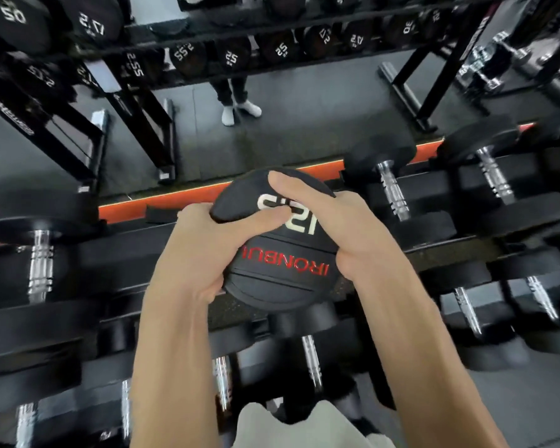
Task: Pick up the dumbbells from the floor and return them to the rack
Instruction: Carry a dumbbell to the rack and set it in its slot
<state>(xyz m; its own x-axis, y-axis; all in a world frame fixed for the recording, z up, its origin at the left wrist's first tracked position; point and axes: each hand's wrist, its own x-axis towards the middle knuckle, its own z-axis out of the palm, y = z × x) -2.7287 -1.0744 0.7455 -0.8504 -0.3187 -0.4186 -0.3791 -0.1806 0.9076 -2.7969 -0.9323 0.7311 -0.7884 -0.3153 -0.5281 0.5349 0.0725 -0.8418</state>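
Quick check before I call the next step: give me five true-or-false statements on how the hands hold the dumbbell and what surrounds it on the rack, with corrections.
1. Both hands grip the same dumbbell. True: the left hand and right hand wrap its round end from either side.
2. The held dumbbell's end shows red lettering. True.
3. The dumbbell lies on the floor. False: it is held up over the rack.
4. The rack slot to the right is bare. False: a chrome-handled dumbbell sits there.
5. The rack's far edge is blue. False: it is orange.
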